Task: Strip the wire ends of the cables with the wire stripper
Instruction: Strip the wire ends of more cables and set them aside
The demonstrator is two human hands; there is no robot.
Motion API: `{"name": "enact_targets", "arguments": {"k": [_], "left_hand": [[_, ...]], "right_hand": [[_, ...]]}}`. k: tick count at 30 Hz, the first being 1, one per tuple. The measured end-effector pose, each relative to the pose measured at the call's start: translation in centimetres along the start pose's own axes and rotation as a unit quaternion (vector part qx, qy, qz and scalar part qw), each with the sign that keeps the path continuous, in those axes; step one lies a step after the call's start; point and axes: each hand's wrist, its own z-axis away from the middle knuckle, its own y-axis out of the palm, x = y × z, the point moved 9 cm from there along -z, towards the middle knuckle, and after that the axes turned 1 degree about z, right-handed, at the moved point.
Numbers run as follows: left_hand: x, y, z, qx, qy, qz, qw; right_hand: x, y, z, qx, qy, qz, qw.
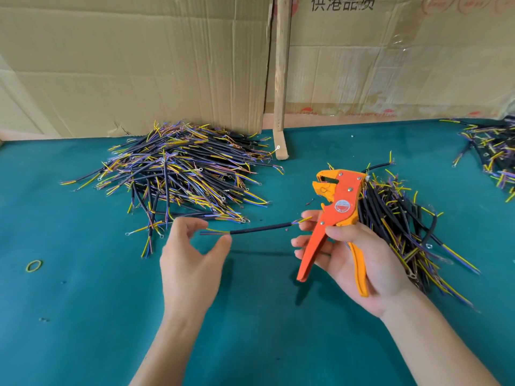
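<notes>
Teal felt-like counter (83,316), matte and faintly fuzzy, backed by creased corrugated cardboard (133,65) and a rough wooden stick (281,79) leaning upright. Right hand (359,263) curled round the orange and yellow wire stripper (331,215), hard glossy metal with riveted plates, toothed head up, handles splayed apart. One short cable (259,228), smooth black sheath with thin yellow, blue and purple cores fanning from both ends, level between the hands; near end at the right fingertips, whether pinched there unclear. Left hand (189,257) spread loosely, thumb and fingers curved in an open C just beside the cable's left end, gripping nothing. Bristly left heap (181,174) of like cables behind; denser right heap (395,218) behind the stripper; thin yellow-green rubber band (34,265) lying flat far left
</notes>
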Motion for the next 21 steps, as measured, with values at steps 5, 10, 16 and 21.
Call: {"name": "enact_targets", "arguments": {"k": [5,10,16,21], "left_hand": [[-5.3,4.5,1.3,0.065,0.189,-0.167,0.966],[-6.4,9.5,2.7,0.186,0.211,-0.130,0.951],[-5.2,10.4,2.5,0.173,0.131,-0.014,0.976],[-3.0,11.1,2.1,0.212,0.053,0.083,0.972]], "right_hand": [[-1.2,-0.3,-0.3,-0.018,0.017,0.015,1.000],[-1.5,-0.6,-0.6,-0.026,0.018,0.043,0.999],[-1.0,-1.2,-0.8,-0.034,0.006,0.026,0.999],[-1.0,-1.5,-0.9,-0.036,0.001,0.046,0.998]]}}
